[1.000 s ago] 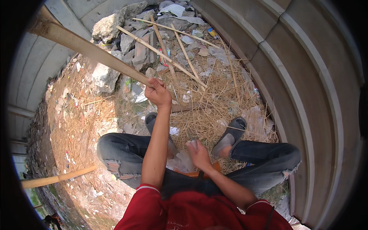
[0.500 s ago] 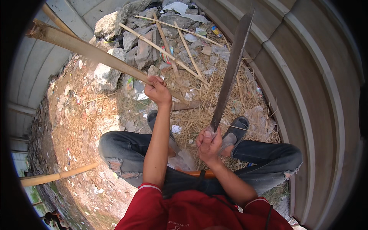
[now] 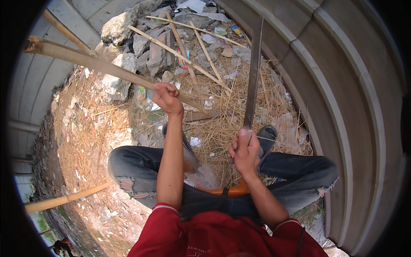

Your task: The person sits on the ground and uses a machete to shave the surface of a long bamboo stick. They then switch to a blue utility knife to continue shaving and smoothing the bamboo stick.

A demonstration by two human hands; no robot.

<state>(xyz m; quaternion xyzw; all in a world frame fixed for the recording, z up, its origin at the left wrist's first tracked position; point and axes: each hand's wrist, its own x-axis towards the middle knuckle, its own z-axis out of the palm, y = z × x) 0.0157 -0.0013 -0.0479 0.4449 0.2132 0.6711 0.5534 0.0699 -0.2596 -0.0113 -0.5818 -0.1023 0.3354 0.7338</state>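
My left hand (image 3: pixel 168 98) is closed around a long bamboo pole (image 3: pixel 98 64), gripping it near its lower end. The pole slants up to the far left, and its lower tip points down toward straw on the ground. In my right hand (image 3: pixel 245 152) is a machete (image 3: pixel 253 77), held by its handle, which my fingers mostly hide. Its long dark blade stands nearly upright in the view, pointing away from me. Blade and bamboo are apart.
Thin bamboo strips (image 3: pixel 180 55) lie across rocks (image 3: pixel 159 58) and litter ahead. Dry straw (image 3: pixel 214 137) covers the ground between my feet. A corrugated metal wall (image 3: pixel 342 107) curves along the right. Another bamboo pole (image 3: pixel 68 198) juts in at the left. An orange curved object (image 3: pixel 233 190) is beneath me.
My right hand has risen and moved slightly right, and the machete blade has swung left to stand more upright. My left hand and the bamboo pole have shifted a little left.
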